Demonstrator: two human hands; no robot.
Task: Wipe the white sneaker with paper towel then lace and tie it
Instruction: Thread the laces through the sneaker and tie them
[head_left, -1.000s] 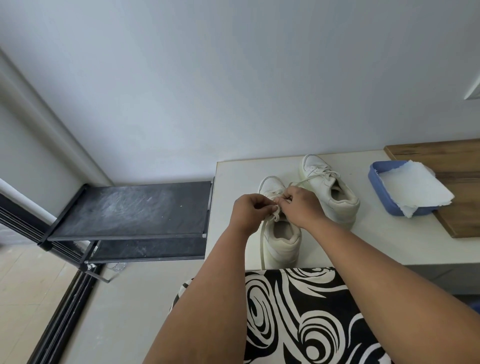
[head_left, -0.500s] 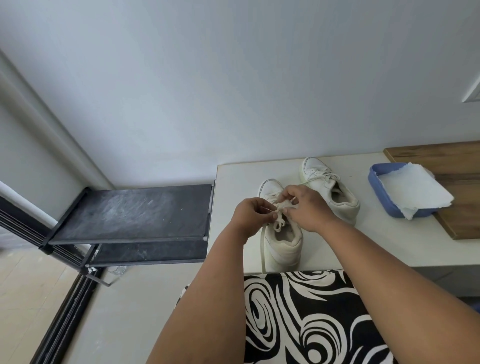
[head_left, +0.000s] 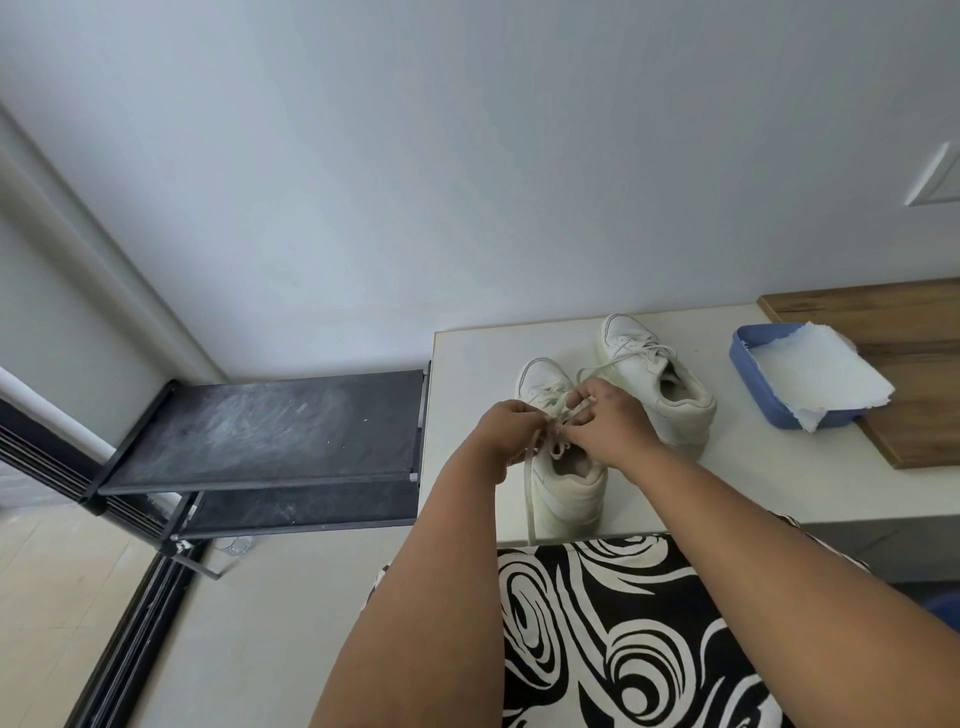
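Two white sneakers stand on a white table (head_left: 769, 483). The near sneaker (head_left: 569, 491) points away from me, heel toward me. Both hands meet over its tongue. My left hand (head_left: 511, 434) pinches its white lace (head_left: 530, 506), and one lace end hangs down the shoe's left side to the table edge. My right hand (head_left: 608, 421) pinches the other part of the lace, with a strand running up past its fingers. The second sneaker (head_left: 660, 379) sits behind and to the right, its laces tied. A white paper towel (head_left: 821, 379) lies in a blue tray (head_left: 748, 371) at right.
A wooden board (head_left: 914, 358) lies under the tray at the table's right end. A black metal rack with two dusty shelves (head_left: 270, 431) stands left of the table. A black and white patterned garment (head_left: 623, 639) covers my lap. The wall is close behind the table.
The hands have stayed together over the near sneaker, working the lace; the fingers shifted slightly and the view dropped a little. The shoes, the tray and the towel have not moved.
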